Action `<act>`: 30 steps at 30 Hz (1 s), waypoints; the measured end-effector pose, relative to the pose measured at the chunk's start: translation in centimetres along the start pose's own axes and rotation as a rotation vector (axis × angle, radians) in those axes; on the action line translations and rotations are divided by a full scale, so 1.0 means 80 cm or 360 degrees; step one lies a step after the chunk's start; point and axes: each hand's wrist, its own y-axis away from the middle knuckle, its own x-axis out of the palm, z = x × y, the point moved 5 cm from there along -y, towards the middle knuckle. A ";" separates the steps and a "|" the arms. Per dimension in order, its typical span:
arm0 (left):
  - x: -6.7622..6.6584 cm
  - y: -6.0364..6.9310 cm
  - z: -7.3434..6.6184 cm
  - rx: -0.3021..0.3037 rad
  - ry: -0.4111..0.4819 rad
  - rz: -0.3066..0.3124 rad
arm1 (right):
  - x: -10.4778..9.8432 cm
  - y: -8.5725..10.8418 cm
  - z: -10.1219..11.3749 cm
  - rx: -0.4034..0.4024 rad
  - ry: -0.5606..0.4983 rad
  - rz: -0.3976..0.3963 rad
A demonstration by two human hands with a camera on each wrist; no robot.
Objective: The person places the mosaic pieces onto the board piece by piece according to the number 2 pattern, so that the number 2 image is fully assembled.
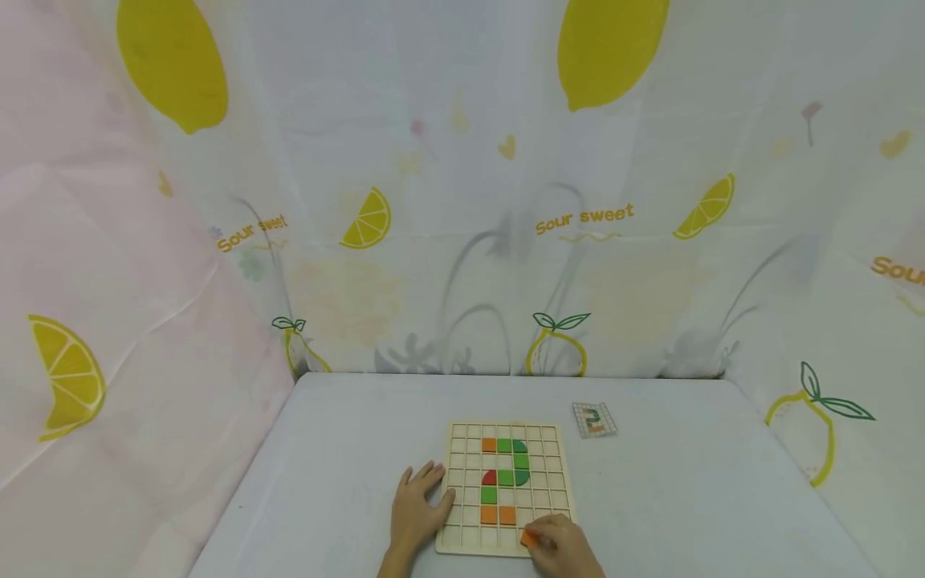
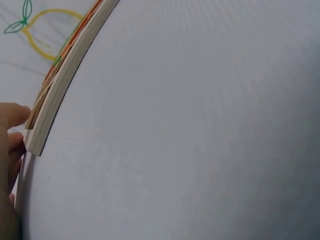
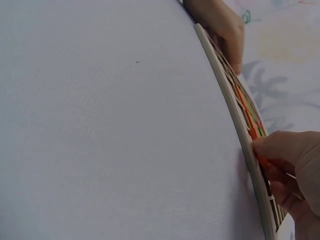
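A wooden grid board (image 1: 470,540) lies on the white table, with several coloured tiles in its cells. Among them are a red quarter-round tile (image 1: 489,478), a green square tile (image 1: 488,495) and an orange square tile (image 1: 507,515) in the lower row. Between thumb and fingertips, my right hand (image 1: 562,546) pinches another orange square tile (image 1: 530,538) over the board's lower right part; the right wrist view shows this pinch from the side. My left hand (image 1: 417,507) rests at the board's left edge, its thumb touching the rim and its fingers spread on the table.
Behind the board, to the right, a small card (image 1: 595,420) printed with a coloured grid pattern lies on the table (image 1: 672,474). A cloth with lemon prints (image 1: 433,289) hangs along the table's back and sides.
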 end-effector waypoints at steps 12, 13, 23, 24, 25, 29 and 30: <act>-0.001 -0.001 -0.001 0.0001 -0.0002 -0.0019 | 0.017 0.021 -0.005 -0.0431 0.0432 -0.0462; -0.001 -0.001 -0.001 0.0004 -0.0007 -0.0020 | 0.018 0.021 -0.004 -0.0392 0.0463 -0.0448; -0.001 -0.001 0.000 -0.0008 -0.0023 -0.0018 | 0.022 0.029 -0.004 -0.0360 0.0463 -0.0625; -0.001 -0.001 0.000 -0.0011 -0.0023 -0.0015 | 0.021 0.031 -0.004 -0.0403 0.0452 -0.0691; -0.001 -0.001 0.000 -0.0014 -0.0024 -0.0011 | 0.021 0.032 -0.005 -0.0439 0.0442 -0.0753; 0.000 -0.001 0.000 -0.0025 -0.0028 0.0003 | 0.022 0.031 -0.004 -0.0448 0.0350 -0.0852; 0.000 -0.001 0.000 -0.0025 -0.0027 0.0002 | 0.023 0.030 -0.004 -0.0418 0.0340 -0.0844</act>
